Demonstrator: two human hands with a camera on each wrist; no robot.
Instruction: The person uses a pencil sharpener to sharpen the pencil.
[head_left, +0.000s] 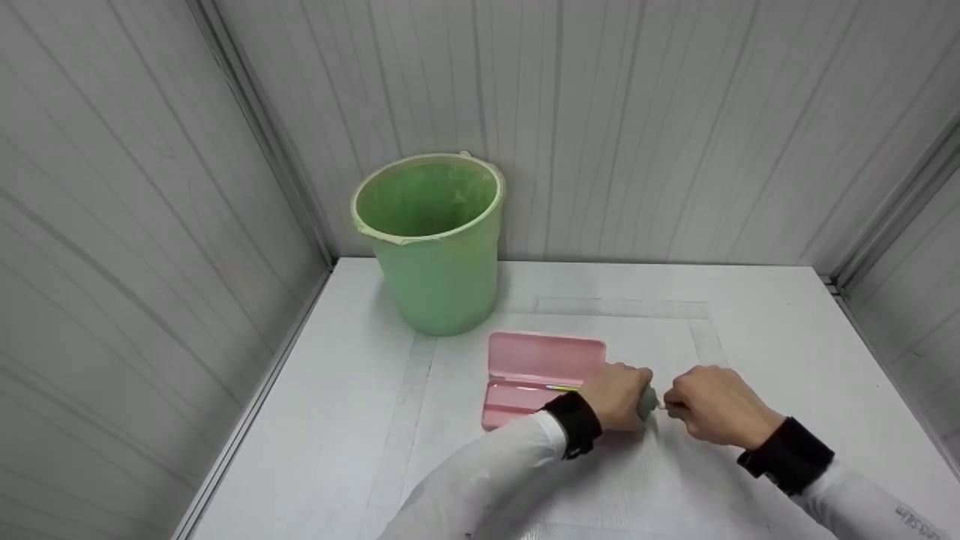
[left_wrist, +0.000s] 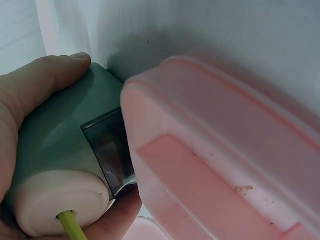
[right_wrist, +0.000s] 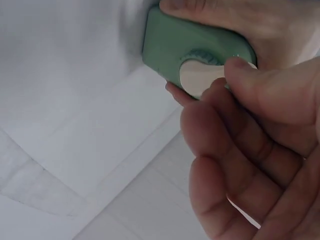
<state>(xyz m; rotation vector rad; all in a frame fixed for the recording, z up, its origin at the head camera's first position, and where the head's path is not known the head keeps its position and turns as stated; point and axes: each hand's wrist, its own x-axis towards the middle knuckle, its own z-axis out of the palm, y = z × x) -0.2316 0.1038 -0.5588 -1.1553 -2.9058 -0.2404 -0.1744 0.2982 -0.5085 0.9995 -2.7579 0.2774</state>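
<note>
My left hand (head_left: 616, 395) grips a green hand-crank pencil sharpener (left_wrist: 60, 125) beside an open pink pencil case (head_left: 547, 356). From the sharpener's pale round port a yellow-green pencil (left_wrist: 72, 226) sticks out, and its shaft shows above the case in the head view. A dark clear window (left_wrist: 110, 147) is set in the sharpener's side. On the opposite face sits a cream crank (right_wrist: 195, 77), whose end my right hand (head_left: 716, 405) pinches between thumb and forefinger. The pencil's tip is hidden inside the sharpener.
A tall green bucket (head_left: 442, 277) stands behind the case, near the back wall. Clear tape strips (head_left: 622, 307) mark the white table (head_left: 322, 450). Grey panel walls (head_left: 600, 135) rise at the back and both sides.
</note>
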